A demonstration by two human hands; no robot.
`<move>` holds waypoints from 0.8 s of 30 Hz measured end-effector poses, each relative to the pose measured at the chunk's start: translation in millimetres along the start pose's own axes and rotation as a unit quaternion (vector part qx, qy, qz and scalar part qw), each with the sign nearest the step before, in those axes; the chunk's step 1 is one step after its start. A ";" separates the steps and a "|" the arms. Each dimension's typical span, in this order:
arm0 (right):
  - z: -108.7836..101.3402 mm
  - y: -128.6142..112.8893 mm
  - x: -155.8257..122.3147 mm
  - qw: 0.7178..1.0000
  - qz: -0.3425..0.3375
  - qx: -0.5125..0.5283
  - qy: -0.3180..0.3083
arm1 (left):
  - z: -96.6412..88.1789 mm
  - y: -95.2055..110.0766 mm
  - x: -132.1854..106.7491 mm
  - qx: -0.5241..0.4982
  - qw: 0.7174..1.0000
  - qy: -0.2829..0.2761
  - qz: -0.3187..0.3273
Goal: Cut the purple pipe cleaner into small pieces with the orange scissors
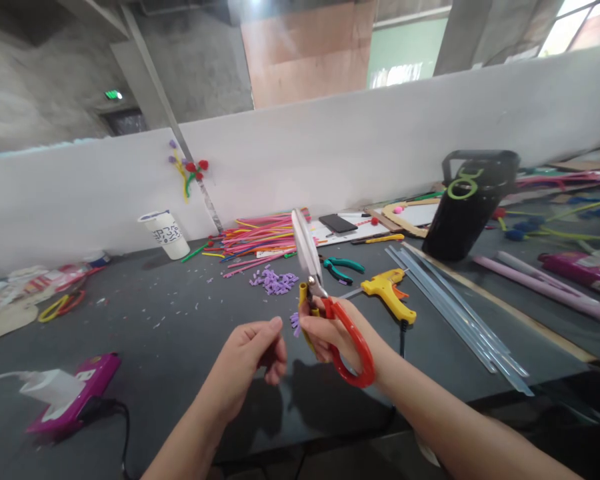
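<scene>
My right hand (337, 330) grips a pair of scissors (351, 353) with red handles, its metal blades pointing up and together. Pinched in the same fingers are dark yellow strips (304, 297), possibly pipe cleaners. My left hand (255, 350) is beside it, loosely curled with the thumb over the fingers, and nothing shows in it. Behind the hands lies a pile of short purple pieces (274, 281). A few more purple pieces (295, 323) are partly hidden by my right hand.
A yellow glue gun (390, 293), teal pliers (344, 268) and clear glue sticks (460, 313) lie to the right, near a black bottle (467, 207). Colourful pipe cleaners (265, 235) and a white cup (166, 235) stand farther back. At left is a purple power strip (75, 393).
</scene>
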State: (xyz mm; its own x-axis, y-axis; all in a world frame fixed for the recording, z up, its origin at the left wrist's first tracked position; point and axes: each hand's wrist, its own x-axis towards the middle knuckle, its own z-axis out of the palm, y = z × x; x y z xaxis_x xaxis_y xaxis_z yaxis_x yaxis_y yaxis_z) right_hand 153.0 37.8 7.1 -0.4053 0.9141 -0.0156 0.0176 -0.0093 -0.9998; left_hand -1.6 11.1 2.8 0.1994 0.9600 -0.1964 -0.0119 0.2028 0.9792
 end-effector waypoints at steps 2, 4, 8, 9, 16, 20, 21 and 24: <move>1.4 -1.3 -0.4 1.000 0.003 -0.007 -0.014 | 2.9 1.1 -1.0 -0.041 0.998 -0.036 -0.009; 2.6 -1.5 -1.1 1.000 0.005 0.000 -0.020 | 5.6 1.7 -2.5 -0.068 0.996 -0.059 -0.008; 0.6 2.2 -0.9 0.999 -0.030 0.026 -0.018 | 5.8 0.9 -3.5 -0.078 0.996 -0.038 0.013; -0.7 3.4 -0.5 0.999 -0.038 0.026 -0.015 | 5.1 0.5 -3.4 -0.077 0.996 -0.028 0.019; -5.1 5.4 1.0 0.999 -0.032 0.013 0.003 | 6.2 2.1 -2.7 -0.001 0.998 0.030 0.062; -3.4 4.5 0.3 1.000 -0.017 -0.002 0.001 | 7.6 4.1 -2.1 0.069 0.993 0.049 0.085; -2.6 4.3 0.1 1.000 -0.013 -0.005 0.000 | 7.6 4.2 -2.0 0.084 0.991 0.051 0.088; 0.5 3.1 -0.7 1.000 -0.004 -0.011 0.005 | 7.3 3.5 -2.1 0.131 0.984 0.061 0.099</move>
State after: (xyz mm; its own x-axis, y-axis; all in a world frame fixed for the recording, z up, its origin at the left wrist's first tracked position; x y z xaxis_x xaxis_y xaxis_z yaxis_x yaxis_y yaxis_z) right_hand 152.9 37.0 3.9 -0.3971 0.9178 -0.0078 0.0346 0.0064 -0.9994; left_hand 5.1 8.4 7.0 0.0995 0.9950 0.0110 0.2180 -0.0326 0.9754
